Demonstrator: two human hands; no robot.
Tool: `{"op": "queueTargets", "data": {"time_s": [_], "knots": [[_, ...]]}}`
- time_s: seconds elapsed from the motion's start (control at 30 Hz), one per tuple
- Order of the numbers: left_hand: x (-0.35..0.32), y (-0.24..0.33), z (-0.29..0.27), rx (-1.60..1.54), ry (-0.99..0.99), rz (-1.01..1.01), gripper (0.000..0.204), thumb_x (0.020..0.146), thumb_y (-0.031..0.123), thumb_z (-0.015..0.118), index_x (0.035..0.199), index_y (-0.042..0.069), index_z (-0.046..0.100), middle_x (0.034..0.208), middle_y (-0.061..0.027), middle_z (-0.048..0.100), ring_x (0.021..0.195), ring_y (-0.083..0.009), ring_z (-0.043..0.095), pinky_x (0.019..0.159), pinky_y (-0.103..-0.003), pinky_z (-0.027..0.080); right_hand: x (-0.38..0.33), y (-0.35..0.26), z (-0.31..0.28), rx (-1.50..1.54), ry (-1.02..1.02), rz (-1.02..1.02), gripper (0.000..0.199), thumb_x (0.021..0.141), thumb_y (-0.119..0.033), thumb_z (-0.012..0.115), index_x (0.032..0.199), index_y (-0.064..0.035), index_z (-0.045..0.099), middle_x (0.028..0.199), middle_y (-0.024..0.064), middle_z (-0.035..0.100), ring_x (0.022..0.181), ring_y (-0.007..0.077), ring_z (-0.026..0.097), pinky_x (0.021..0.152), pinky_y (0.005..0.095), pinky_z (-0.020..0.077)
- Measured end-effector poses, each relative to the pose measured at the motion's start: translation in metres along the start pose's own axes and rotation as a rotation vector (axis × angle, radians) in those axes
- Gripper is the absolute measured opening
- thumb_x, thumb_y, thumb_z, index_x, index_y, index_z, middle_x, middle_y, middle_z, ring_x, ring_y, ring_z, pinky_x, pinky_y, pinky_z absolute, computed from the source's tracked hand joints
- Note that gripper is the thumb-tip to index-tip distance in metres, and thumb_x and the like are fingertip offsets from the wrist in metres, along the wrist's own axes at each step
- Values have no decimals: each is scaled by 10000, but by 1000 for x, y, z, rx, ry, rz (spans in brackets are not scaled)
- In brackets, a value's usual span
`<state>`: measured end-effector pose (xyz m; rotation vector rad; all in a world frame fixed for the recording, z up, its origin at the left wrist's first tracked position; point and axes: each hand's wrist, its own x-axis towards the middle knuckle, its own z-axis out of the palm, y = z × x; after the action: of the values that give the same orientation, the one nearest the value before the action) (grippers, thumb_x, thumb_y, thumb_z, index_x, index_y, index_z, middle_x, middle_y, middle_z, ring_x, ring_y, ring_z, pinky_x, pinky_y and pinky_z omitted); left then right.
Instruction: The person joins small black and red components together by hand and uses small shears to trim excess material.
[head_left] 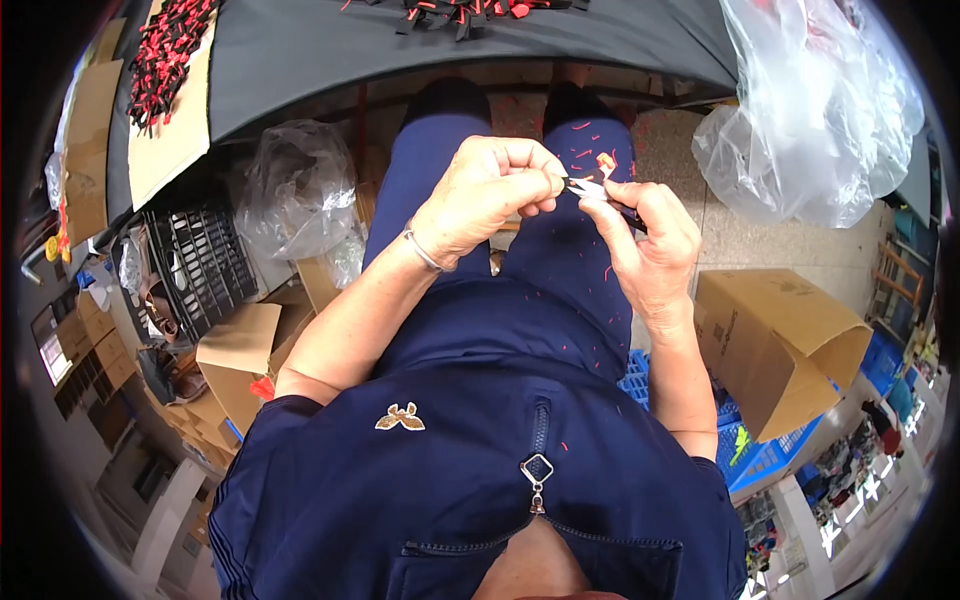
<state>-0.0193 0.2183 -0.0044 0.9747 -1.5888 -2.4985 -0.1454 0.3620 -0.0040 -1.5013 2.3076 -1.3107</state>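
Note:
Above my lap, my left hand (495, 185) is closed in a pinch on a small dark piece (569, 184), mostly hidden by the fingertips. My right hand (650, 235) grips small snips (588, 189), with pale metal blades pointing left at that piece and a dark handle partly inside the palm. The blade tips are at or very near the left fingertips; I cannot tell if they touch. An orange-red scrap (606, 163) shows just beyond my right fingers. Thin red trimmings are scattered over my navy trousers (560, 260).
Ahead is a black-covered table (480, 50) with a pile of black and red pieces (465, 14). More lie on a cardboard sheet (170, 165) at the left. Clear plastic bags (300, 190) hang on both sides. Open cardboard boxes (780, 340) flank me, one above a blue crate (770, 460).

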Motion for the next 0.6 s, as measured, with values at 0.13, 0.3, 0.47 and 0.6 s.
{"op": "queueTargets", "data": {"time_s": [0.13, 0.3, 0.47, 0.6], "knots": [[-3, -1, -4, -54, 0, 13, 84, 810, 94, 588, 815, 14, 615, 708, -6, 588, 632, -51, 521, 601, -198, 438, 4, -3, 2, 28, -42, 75, 184, 694, -90, 772, 778, -22, 623, 658, 50, 598, 542, 149, 541, 503, 259, 435], [-6, 21, -36, -126, 83, 152, 100, 800, 91, 605, 847, 4, 619, 707, -11, 592, 618, -65, 534, 592, -194, 440, -3, 0, 7, 383, -8, 451, 118, 786, -21, 696, 860, 2, 606, 735, 20, 613, 632, 38, 516, 575, 186, 433], [-9, 67, -129, -418, 296, 691, 192, 862, 73, 514, 1020, -33, 537, 822, -66, 592, 683, -94, 538, 623, -228, 452, 2, 0, 11, 469, 1, 492, 126, 806, -5, 670, 905, 8, 593, 791, 16, 620, 698, 38, 541, 637, 170, 444], [-4, 87, -148, -408, 572, 657, 350, 906, 184, 527, 1203, -2, 518, 1010, -77, 640, 772, -98, 586, 712, -241, 482, 9, -3, 16, 482, -11, 553, 119, 813, -3, 659, 914, 7, 595, 803, 22, 623, 711, 42, 547, 654, 173, 451]]}}
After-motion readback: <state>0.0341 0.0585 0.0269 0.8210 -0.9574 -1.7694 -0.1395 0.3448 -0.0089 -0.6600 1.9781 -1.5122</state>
